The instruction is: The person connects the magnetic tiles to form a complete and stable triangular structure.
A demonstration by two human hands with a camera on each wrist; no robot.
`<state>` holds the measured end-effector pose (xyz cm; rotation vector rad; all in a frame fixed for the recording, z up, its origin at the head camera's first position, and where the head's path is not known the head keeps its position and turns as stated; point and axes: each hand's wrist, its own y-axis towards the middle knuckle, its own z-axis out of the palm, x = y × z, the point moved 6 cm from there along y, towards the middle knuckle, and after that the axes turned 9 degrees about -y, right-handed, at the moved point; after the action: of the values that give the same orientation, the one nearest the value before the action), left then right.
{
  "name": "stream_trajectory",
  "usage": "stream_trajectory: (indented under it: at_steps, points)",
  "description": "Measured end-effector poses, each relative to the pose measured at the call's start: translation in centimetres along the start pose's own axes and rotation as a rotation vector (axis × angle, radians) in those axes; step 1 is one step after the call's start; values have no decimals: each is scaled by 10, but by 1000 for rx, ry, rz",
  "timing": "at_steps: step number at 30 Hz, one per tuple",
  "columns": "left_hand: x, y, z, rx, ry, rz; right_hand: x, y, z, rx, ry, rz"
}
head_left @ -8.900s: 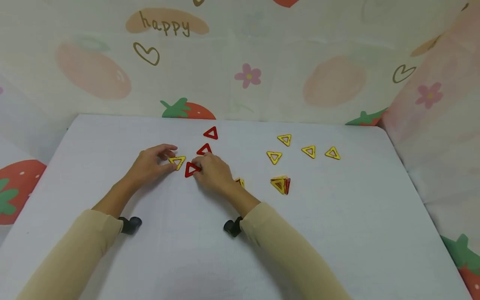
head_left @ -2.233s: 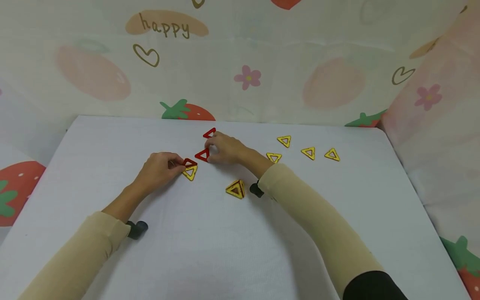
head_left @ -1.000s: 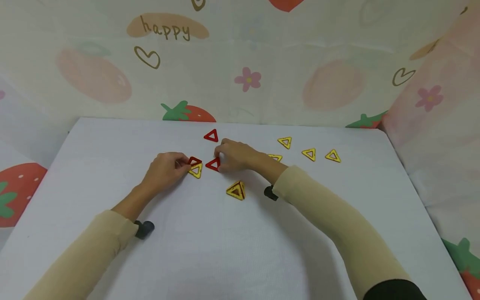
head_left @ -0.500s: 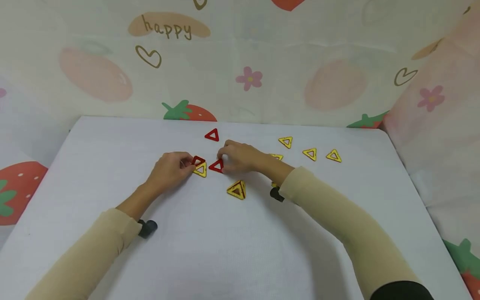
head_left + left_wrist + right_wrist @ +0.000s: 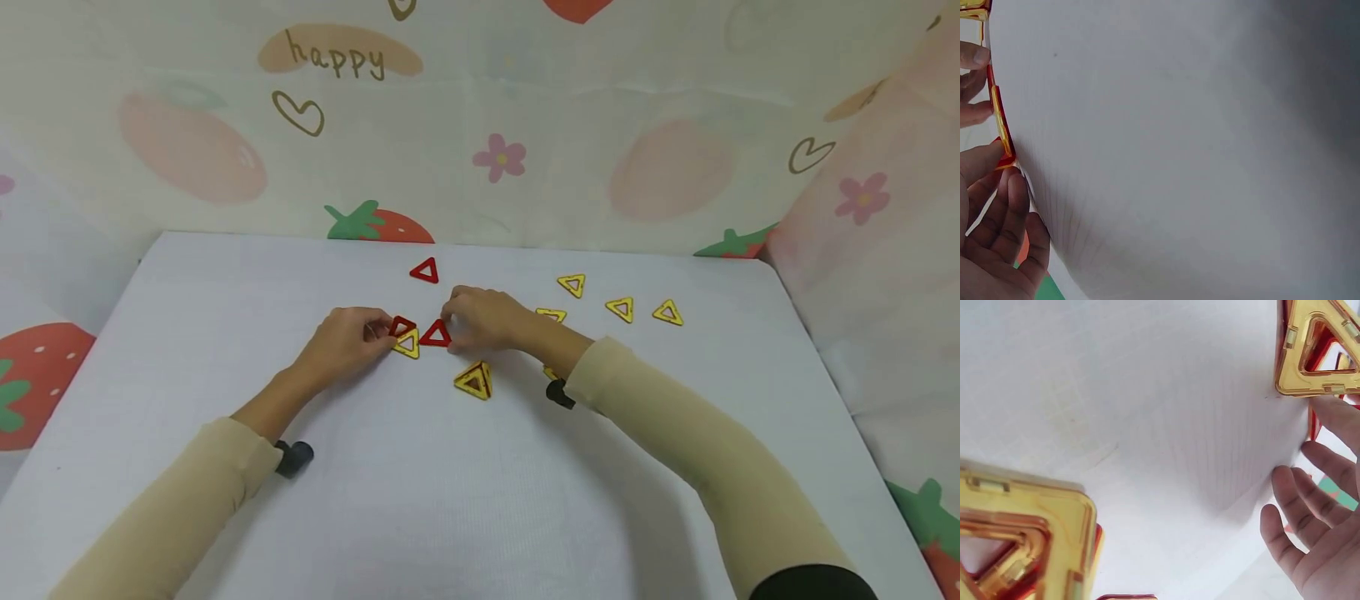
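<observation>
In the head view my left hand [image 5: 345,343] pinches a joined pair of triangular magnetic tiles: a yellow tile [image 5: 408,345] in front and a red tile [image 5: 401,326] tilted behind it. My left thumb presses the pair in the left wrist view. My right hand [image 5: 487,320] pinches the right side of another red tile [image 5: 436,334], whose left corner meets or nearly meets the yellow tile. In the right wrist view several fingers of my right hand [image 5: 1329,506] are spread apart, and its grip is mostly hidden.
A small yellow pyramid of tiles [image 5: 473,381] stands just in front of my right hand. One loose red tile [image 5: 426,271] lies behind. Several yellow tiles [image 5: 620,309] lie to the right on the white table [image 5: 420,500]. My right forearm mostly covers another yellow piece [image 5: 551,372].
My left hand has joined a red tile to its yellow one and moved right. My right hand has drawn another red tile from further back to beside the pair, closing the gap.
</observation>
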<state>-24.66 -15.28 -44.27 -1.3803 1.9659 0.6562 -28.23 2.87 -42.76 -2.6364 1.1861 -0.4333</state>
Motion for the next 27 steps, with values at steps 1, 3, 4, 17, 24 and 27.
stream_trajectory:
  at_steps: [1, 3, 4, 17, 24, 27]
  points:
    - [0, 0, 0, 5, -3, -1, 0, -1, 0, -2, -2, -3]
    - [1, -1, 0, 20, -8, -5, 1, -1, 0, -5, -3, -7]
    - [2, -1, 0, 28, -13, -4, 1, -2, 0, -4, -6, -9]
    - [2, -1, 2, 104, -21, 2, 7, 0, 1, -13, -7, -43]
    - [0, 0, 3, 102, -16, 6, 7, 1, 3, -25, -9, -41]
    - [0, 0, 4, 102, -14, 14, 8, 0, 3, -43, -11, -57]
